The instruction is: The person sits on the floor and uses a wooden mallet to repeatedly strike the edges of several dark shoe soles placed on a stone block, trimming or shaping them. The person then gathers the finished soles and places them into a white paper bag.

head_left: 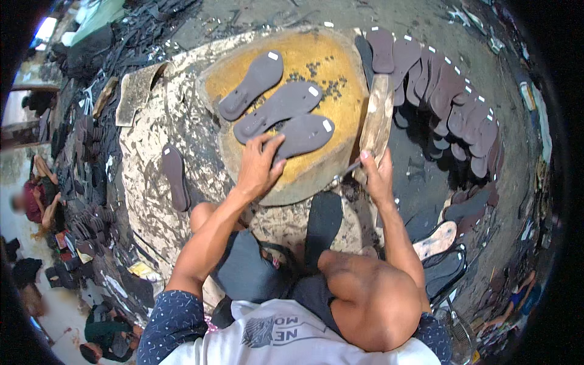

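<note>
Three dark grey-brown sandal soles lie slantwise on a round yellow-topped block (pixel 225 79): an upper sole (pixel 255 82), a middle sole (pixel 283 109) and the nearest sole (pixel 304 135). Each has a small white label at its toe end. My left hand (pixel 260 164) is on the heel end of the nearest sole, fingers and thumb around it, hiding that end. Right of the block, my right hand (pixel 378 173) is closed round a worn wooden mallet (pixel 377 112), held upright. A thin metal rod (pixel 348 173), perhaps a punch, sticks out leftward from the same hand.
Small black bits (pixel 333 88) are scattered on the block. Overlapping labelled soles (pixel 456 103) curve along the right. A single sole (pixel 175 176) lies left on the stained pale sheet (pixel 146 152); a black sole (pixel 323 222) lies before the block. Other people sit at far left.
</note>
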Available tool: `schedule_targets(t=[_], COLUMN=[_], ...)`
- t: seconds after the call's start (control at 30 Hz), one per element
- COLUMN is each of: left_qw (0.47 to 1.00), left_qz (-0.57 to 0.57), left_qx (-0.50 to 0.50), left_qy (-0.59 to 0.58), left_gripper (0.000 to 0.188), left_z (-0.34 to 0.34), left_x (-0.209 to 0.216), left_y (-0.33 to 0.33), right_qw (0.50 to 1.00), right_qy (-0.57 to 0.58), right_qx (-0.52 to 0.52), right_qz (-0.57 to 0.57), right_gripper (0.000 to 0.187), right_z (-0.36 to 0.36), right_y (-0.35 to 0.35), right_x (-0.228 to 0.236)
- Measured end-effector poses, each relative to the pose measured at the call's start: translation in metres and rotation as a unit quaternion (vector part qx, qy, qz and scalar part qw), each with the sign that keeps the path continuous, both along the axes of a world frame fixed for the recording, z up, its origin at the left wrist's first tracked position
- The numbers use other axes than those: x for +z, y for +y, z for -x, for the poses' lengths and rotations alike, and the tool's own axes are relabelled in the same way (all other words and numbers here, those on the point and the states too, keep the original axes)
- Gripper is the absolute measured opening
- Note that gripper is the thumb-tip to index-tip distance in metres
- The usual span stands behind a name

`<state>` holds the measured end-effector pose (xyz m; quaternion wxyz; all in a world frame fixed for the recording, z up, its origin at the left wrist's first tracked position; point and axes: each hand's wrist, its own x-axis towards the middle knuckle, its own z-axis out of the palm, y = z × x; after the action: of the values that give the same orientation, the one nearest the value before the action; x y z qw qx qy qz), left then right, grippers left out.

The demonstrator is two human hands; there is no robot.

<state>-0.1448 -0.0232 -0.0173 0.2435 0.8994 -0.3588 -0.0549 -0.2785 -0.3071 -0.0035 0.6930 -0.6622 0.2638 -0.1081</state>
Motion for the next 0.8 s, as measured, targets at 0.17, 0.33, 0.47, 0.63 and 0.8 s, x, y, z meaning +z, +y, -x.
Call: schedule_targets(t=[0.17, 0.33, 0.47, 0.63, 0.8], left_qw=[0.996, 0.996, 0.988, 0.994, 0.627], left_qz=[0.030, -0.059, 0.033, -0.043, 0.492], left_qx=[0.038, 0.029, 0.088, 0.054, 0.087], left_qy=[-0.073, -0.065, -0.126, -0.087, 0.597], left_gripper=[0.069, 0.068, 0.065, 0.052, 0.061], left_z=[-0.034, -0.071, -0.120, -0.155, -0.113], left_x=[0.010, 0.007, 0.007, 0.020, 0.036], left_y=[-0.010, -0.011, -0.005, 0.012, 0.010], right_qw=[0.999, 1.000, 0.999, 0.992, 0.991], right_qy=[0.007, 0.008, 0.004, 0.058, 0.043], right_qx=[-0.021, 0.004, 0.016, 0.036, 0.029], right_qz=[-0.025, -0.022, -0.041, -0.103, -0.125], right_gripper=[0.046, 0.050, 0.052, 0.051, 0.051], right_z=[0.001, -0.003, -0.009, -0.007, -0.005], right_y=[0.004, 0.012, 0.020, 0.008, 0.005], right_x=[-0.013, -0.015, -0.017, -0.036, -0.033])
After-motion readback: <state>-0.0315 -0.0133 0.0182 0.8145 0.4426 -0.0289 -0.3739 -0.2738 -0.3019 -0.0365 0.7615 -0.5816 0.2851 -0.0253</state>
